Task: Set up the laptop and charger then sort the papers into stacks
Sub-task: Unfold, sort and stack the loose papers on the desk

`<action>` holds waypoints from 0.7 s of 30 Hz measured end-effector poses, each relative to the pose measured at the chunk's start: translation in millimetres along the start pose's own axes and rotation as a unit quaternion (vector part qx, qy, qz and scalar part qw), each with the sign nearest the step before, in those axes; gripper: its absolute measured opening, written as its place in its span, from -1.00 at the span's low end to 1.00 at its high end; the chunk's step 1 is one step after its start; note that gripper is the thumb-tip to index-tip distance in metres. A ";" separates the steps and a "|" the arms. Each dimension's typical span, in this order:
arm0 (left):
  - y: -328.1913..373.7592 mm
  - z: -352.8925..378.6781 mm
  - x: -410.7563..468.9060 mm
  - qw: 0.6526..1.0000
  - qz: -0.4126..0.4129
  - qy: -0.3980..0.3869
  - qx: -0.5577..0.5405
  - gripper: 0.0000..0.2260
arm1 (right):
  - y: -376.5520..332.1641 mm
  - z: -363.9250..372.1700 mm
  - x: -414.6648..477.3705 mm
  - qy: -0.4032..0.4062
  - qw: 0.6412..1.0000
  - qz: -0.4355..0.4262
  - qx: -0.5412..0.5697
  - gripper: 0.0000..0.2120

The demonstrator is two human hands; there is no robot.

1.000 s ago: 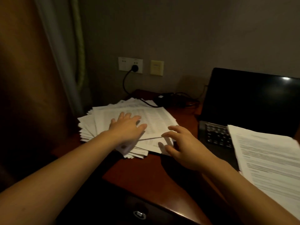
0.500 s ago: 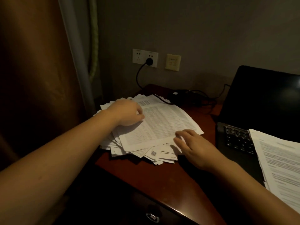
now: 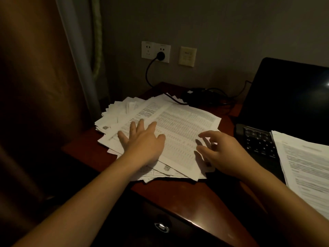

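Two hands work a fanned pile of white printed papers (image 3: 179, 122) at the centre of the frame.

The left hand (image 3: 142, 139) lies flat on the pile with its fingers straight and spread, while the right hand (image 3: 219, 150) sits at the top sheet's right side, fingers loosely bent and gripping nothing. The top sheet carries dense table rows, too blurred to read, and small square codes show on lower sheets. The pile rests on the reddish-brown wooden bench (image 3: 178, 196). At right stands the open black laptop (image 3: 284, 97) with its screen dark, and a second white printed stack (image 3: 306, 166) covers part of its keyboard. Behind the pile lies the black charger brick (image 3: 195, 94), its black round plug (image 3: 161, 55) seated in the white wall socket (image 3: 151, 49) at upper centre.
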State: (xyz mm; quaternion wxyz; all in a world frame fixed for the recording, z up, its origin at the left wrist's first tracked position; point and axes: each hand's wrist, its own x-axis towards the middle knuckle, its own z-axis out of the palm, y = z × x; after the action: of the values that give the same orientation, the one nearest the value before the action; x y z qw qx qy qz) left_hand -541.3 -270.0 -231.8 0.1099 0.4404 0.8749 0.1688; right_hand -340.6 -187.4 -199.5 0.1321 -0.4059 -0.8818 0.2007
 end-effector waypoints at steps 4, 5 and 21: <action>-9.6 -1.5 -21.9 0.988 0.153 -0.020 -0.003 -0.42 | 11.1 -3.0 -8.0 0.028 0.986 0.048 0.156 -0.52; -11.4 0.2 -26.7 0.984 0.174 -0.013 0.019 -0.39 | 13.2 -4.0 -8.7 0.040 0.972 0.072 0.221 -0.50; 13.8 19.8 -37.1 0.944 0.329 -0.021 -0.007 -0.48 | 28.7 -1.5 -38.7 0.033 0.976 0.104 0.188 -0.43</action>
State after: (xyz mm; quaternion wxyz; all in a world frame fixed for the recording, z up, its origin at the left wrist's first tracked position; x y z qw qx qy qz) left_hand -502.6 -288.3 -243.0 0.0694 0.7062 0.6777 0.1928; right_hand -296.4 -199.9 -214.1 0.2139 -0.4694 -0.7765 0.3619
